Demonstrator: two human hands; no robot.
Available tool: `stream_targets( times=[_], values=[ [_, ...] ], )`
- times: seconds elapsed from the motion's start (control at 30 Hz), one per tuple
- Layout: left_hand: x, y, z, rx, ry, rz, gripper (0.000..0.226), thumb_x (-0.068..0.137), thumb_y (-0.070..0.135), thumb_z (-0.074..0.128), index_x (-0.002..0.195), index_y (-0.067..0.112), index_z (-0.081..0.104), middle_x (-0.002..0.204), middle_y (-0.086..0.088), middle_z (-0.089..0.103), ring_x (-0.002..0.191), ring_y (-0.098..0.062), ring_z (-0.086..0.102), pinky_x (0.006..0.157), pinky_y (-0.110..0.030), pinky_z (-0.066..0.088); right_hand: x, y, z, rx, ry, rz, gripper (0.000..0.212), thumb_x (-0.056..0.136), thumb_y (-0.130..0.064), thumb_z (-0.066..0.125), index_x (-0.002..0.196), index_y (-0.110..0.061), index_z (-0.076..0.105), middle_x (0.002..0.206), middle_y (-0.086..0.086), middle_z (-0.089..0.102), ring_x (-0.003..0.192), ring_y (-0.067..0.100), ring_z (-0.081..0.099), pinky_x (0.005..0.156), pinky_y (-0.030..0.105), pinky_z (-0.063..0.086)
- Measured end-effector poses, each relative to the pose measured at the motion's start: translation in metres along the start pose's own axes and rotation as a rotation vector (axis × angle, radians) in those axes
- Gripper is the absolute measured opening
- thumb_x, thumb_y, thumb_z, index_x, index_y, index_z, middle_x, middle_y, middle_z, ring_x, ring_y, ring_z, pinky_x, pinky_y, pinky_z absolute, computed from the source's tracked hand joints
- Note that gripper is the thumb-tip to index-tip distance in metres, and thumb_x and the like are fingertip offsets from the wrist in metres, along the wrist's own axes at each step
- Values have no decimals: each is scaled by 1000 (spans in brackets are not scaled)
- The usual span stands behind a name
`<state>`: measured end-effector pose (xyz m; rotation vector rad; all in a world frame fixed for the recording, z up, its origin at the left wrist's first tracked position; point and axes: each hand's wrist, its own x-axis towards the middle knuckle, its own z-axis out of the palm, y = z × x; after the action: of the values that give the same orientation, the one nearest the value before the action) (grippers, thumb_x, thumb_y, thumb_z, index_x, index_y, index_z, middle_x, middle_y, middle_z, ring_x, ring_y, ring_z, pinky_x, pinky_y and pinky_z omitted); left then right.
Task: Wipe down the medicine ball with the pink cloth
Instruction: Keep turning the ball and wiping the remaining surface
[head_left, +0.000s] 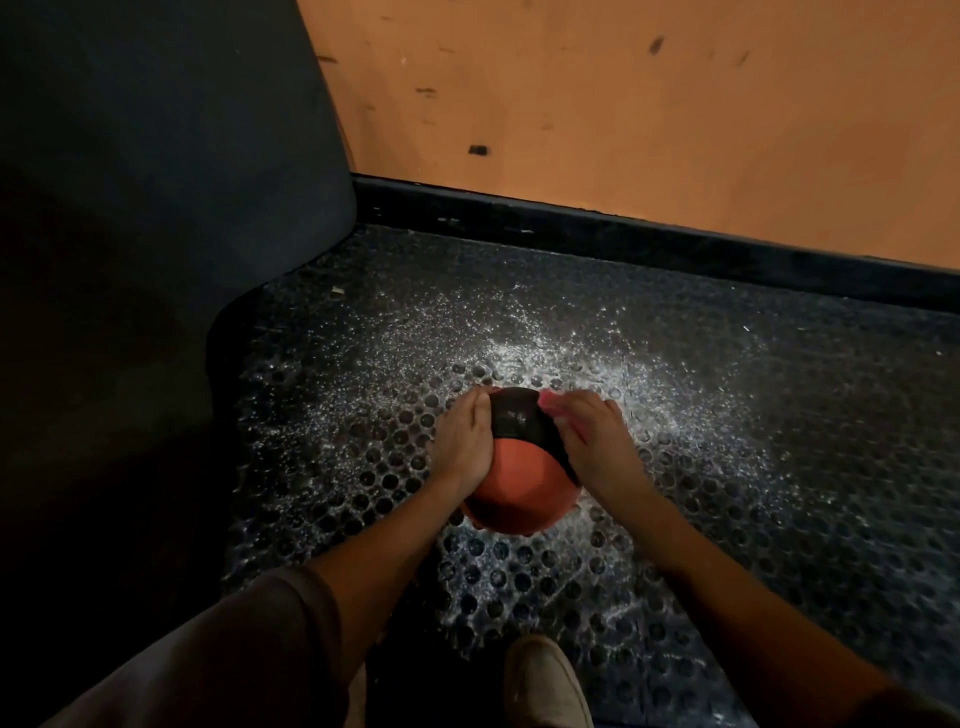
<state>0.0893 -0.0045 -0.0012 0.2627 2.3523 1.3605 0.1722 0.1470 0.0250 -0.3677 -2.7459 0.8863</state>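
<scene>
A round medicine ball (519, 478), orange below with a dark band across its top, sits on a black rubber floor mat (727, 415) studded with round holes and dusted with white specks. The left hand (462, 447) lies flat against the ball's left side, fingers spread over its curve. The right hand (589, 441) presses a pink cloth (551, 404) to the ball's upper right, fingers curled over the fabric. A tan shoe (545, 680) shows near the bottom edge; a scuffed orange wall (649, 104) rises behind.
</scene>
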Motion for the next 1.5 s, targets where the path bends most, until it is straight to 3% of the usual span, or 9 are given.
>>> stream_targets(
  times=[0.07, 0.23, 0.4, 0.8, 0.93, 1.07, 1.23, 1.4, 1.5],
  values=[
    [1, -2, 2, -35, -22, -9, 44, 106, 36, 23, 139, 24, 50, 139, 3, 47, 129, -16, 42, 100, -24, 26, 9, -2, 0, -8, 7, 125, 24, 94, -8, 53, 110, -15, 70, 110, 1, 65, 104, 19, 56, 94, 32, 36],
    [14, -3, 9, -13, -11, 6, 45, 104, 37, 25, 135, 24, 55, 138, -5, 51, 126, -20, 48, 109, -42, 37, 3, -23, 9, -111, -75, -230, 27, 94, -26, 46, 109, -24, 69, 112, -11, 64, 102, 16, 51, 88, 27, 39],
    [23, 7, 19, 41, -52, -20, 45, 104, 39, 26, 140, 22, 49, 142, -4, 48, 129, -23, 46, 109, -43, 36, 27, 1, 5, -134, -9, 68, 25, 92, -25, 47, 105, -25, 70, 102, -9, 61, 98, 23, 54, 80, 20, 28],
    [49, 21, 21, 120, -68, -65, 42, 104, 26, 27, 125, 9, 59, 121, -18, 60, 112, -32, 56, 93, -38, 42, 51, 12, -1, -52, -120, -23, 29, 86, -24, 47, 100, -23, 72, 104, -5, 64, 98, 18, 56, 86, 18, 28],
    [49, 34, 20, 177, -125, -85, 42, 105, 25, 25, 129, 7, 56, 126, -20, 58, 115, -33, 53, 94, -37, 40, 58, 21, -7, 17, -53, 201, 34, 83, -18, 43, 98, -14, 74, 102, 2, 68, 97, 23, 60, 95, 34, 41],
    [49, 35, 20, 174, -98, -110, 40, 104, 22, 24, 116, 7, 59, 117, -23, 62, 103, -34, 58, 84, -37, 43, 53, 3, -4, 10, -87, 31, 23, 84, -6, 57, 93, -18, 74, 98, -4, 65, 92, 15, 53, 88, 22, 33],
    [39, 24, 22, 146, -93, -145, 54, 101, 41, 19, 137, 17, 51, 135, -16, 54, 121, -33, 52, 105, -46, 41, 46, 28, -8, 76, -56, 297, 28, 90, -9, 52, 104, -18, 74, 109, 2, 66, 102, 25, 60, 93, 30, 43],
    [28, 31, 29, 62, 64, -167, 43, 104, 33, 24, 130, 18, 55, 131, -14, 56, 117, -31, 54, 102, -41, 42, 37, 11, -7, 11, -95, -67, 22, 88, -14, 55, 98, -23, 72, 103, -5, 65, 97, 20, 55, 90, 29, 36],
    [20, 27, 27, 40, 66, -204, 45, 105, 35, 24, 139, 16, 46, 141, -10, 50, 128, -29, 47, 105, -36, 34, 43, 28, -14, 14, -95, 3, 25, 92, -10, 53, 103, -21, 73, 106, -2, 67, 99, 17, 56, 87, 21, 29]
  ],
)
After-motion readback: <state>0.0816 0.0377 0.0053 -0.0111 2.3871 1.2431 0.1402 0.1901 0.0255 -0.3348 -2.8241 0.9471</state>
